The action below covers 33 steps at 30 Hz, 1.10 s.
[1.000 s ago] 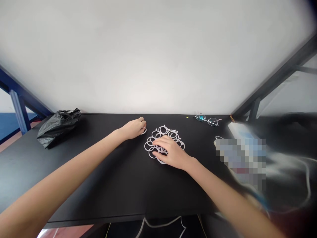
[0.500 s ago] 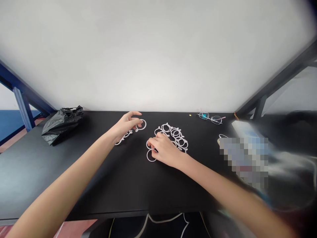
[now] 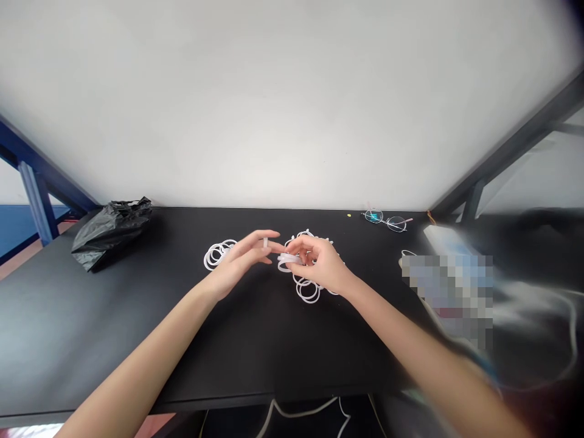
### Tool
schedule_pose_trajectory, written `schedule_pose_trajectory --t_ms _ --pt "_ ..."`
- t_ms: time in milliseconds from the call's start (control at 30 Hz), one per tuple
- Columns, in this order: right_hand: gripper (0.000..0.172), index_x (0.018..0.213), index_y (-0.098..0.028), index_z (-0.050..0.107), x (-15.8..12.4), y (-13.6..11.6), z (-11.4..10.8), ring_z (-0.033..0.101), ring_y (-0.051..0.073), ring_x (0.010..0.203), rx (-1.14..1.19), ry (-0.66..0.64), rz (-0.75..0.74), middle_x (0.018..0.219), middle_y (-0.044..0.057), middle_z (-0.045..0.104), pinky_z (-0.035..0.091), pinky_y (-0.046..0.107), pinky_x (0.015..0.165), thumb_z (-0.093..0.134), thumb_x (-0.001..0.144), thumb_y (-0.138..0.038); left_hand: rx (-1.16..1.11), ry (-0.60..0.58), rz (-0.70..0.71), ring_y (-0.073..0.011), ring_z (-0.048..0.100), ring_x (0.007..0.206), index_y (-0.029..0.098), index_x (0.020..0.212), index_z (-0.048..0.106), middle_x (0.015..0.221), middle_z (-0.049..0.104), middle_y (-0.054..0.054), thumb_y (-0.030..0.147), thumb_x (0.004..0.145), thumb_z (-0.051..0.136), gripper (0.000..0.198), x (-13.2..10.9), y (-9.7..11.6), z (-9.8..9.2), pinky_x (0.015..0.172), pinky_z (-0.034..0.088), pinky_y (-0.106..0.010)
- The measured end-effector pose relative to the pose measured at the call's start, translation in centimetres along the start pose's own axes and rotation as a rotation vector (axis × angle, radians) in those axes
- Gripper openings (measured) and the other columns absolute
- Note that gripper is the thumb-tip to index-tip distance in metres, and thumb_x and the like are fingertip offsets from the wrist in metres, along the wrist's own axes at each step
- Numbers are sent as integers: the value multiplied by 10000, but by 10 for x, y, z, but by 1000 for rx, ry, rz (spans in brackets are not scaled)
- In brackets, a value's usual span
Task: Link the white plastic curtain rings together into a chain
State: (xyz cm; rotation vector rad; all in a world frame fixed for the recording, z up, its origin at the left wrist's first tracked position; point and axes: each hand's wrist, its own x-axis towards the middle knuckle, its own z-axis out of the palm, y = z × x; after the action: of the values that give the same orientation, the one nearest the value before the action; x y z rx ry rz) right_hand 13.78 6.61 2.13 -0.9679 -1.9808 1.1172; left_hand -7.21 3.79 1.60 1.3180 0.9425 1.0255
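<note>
Several thin white plastic rings with small tabs lie about both hands on the black table. My right hand [image 3: 319, 258] pinches a white ring [image 3: 289, 266], perhaps more than one overlapped, between thumb and fingers. Opposite it, my left hand [image 3: 244, 255] has its fingers close to my right fingertips. A white bit of a ring [image 3: 265, 242] shows between its fingers, seen edge-on; most of it is hidden. Beneath and behind my right hand lies a loose pile of rings [image 3: 308, 292], partly covered. A smaller group of rings [image 3: 212, 257] rests just left of my left hand.
A crumpled black plastic bag [image 3: 112, 231] sits at the table's far left. Eyeglasses [image 3: 385, 220] lie near the wall at the back right. A blurred-out item [image 3: 449, 298] and a white box [image 3: 449, 240] are on the right. Cables [image 3: 305, 410] hang below the front edge.
My right hand has lifted from the pile, raising a ring toward my left hand. My left hand has moved right and slightly down, uncovering more of the left group of rings.
</note>
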Motion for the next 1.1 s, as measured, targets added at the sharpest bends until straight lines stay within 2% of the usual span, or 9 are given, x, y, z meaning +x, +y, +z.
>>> schedule_pose_trajectory --t_ms 133,367,567,667,800,867,933,1033,1100 --pt "106 849 -178 667 -1 -2 -4 473 87 585 42 -69 12 769 5 618 411 229 531 686 752 -217 40 -151 16 -177 609 964 249 1230 501 1015 631 -33 280 819 698 457 -3 -3 11 859 499 -338" --pt "207 879 -160 648 -1 -6 -17 639 164 806 200 -113 58 926 60 668 529 289 684 736 724 -264 58 -99 -75 -101 530 632 206 1216 475 689 567 46 280 807 711 478 -3 -9 23 532 450 -197" --pt "146 830 -169 663 -15 -10 -27 546 108 608 -352 -296 106 749 3 624 408 241 573 728 733 -257 -388 93 -302 -196 645 967 219 1279 505 1013 685 -89 329 855 655 463 -3 0 12 494 464 -161" --pt "56 805 -164 650 -21 -4 -18 539 102 618 -472 -324 67 771 4 634 412 252 627 681 766 -190 -584 30 -327 -248 609 1135 211 1311 508 1207 649 -147 344 914 560 422 -3 2 10 525 499 -174" --pt "91 862 -177 650 -23 2 -9 548 96 586 -416 -343 87 719 -14 637 410 229 588 617 795 -125 -639 -55 -293 -300 567 1212 182 1328 506 1261 626 -187 357 946 494 420 -3 1 11 643 558 -245" --pt "81 861 -183 658 -23 3 -10 537 95 560 -360 -274 75 646 -28 606 413 222 564 617 805 -140 -621 -46 -302 -307 580 1193 170 1321 510 1248 633 -194 377 949 490 426 -3 0 11 657 563 -266" --pt "39 837 -182 664 -23 3 -13 530 96 549 -290 -116 49 632 -25 599 423 222 542 649 801 -185 -585 -22 -325 -305 598 1166 165 1299 521 1231 642 -194 393 947 499 421 -2 -1 11 662 564 -277" --pt "88 839 -181 677 -23 3 -15 580 118 610 -142 138 2 734 12 654 468 227 528 686 798 -258 -559 8 -347 -298 613 1139 158 1263 539 1204 656 -188 418 945 505 412 -2 -2 14 724 565 -312" --pt "110 875 -187 696 -24 2 -11 627 140 696 -61 185 -45 815 33 683 517 238 566 681 813 -276 -590 -1 -345 -296 612 1136 153 1253 544 1192 659 -185 451 945 492 431 -3 -1 17 792 556 -351"
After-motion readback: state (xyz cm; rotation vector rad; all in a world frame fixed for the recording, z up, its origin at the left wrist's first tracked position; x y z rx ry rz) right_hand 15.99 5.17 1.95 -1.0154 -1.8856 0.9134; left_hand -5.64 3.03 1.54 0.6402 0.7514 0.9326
